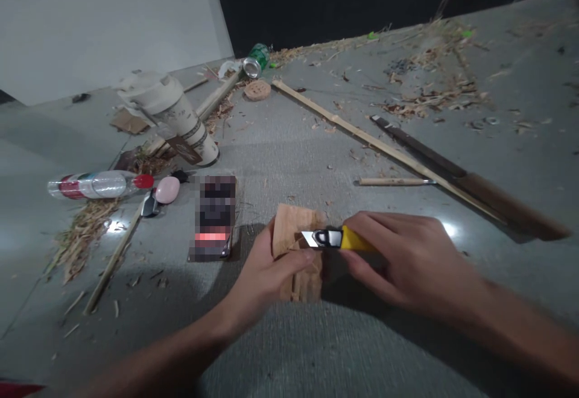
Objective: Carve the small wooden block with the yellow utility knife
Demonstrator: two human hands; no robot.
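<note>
My left hand [266,271] is closed around a small light-brown wooden block [289,223], with the thumb lying across its face. In my right hand [402,253] is a yellow utility knife [355,239], gripped by its handle. Its short silver blade points left and sits at the block's face, just above my left thumb. A cut or raised sliver shows in the wood by the blade tip. The lower part of the block looks rougher and darker. My right palm hides the rear of the knife.
A phone [215,217] lies left of the block. Beyond are a tilted white tumbler [167,114], a plastic bottle [104,185], a green can [256,60] and a round wooden disc [257,90]. A long stick [344,123] and a dark blade-like tool [420,148] lie right, among shavings.
</note>
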